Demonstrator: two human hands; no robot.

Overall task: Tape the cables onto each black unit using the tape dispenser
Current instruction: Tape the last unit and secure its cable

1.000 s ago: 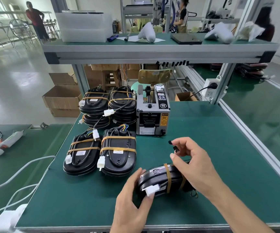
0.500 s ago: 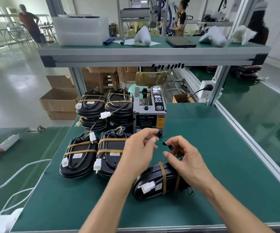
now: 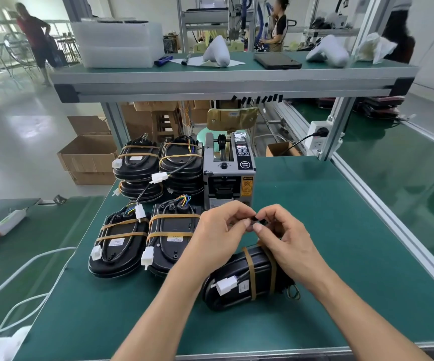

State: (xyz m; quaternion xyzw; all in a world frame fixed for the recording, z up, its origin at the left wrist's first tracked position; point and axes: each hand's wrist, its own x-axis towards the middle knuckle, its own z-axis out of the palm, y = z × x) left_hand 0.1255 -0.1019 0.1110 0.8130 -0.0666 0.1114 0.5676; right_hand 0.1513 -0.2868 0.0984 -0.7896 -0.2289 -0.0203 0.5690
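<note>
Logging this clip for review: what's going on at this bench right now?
A person at a green bench pinches a small black piece between the left hand and right hand, just in front of the tape dispenser. A black unit with two tape bands lies below the hands. More banded units lie and stack to the left.

both hands meet above the nearest black unit [image 3: 239, 287] on the green table [image 3: 340, 256]; left hand [image 3: 215, 235] and right hand [image 3: 286, 238] pinch a small black piece [image 3: 258, 220] before the tape dispenser [image 3: 228, 173].
</note>
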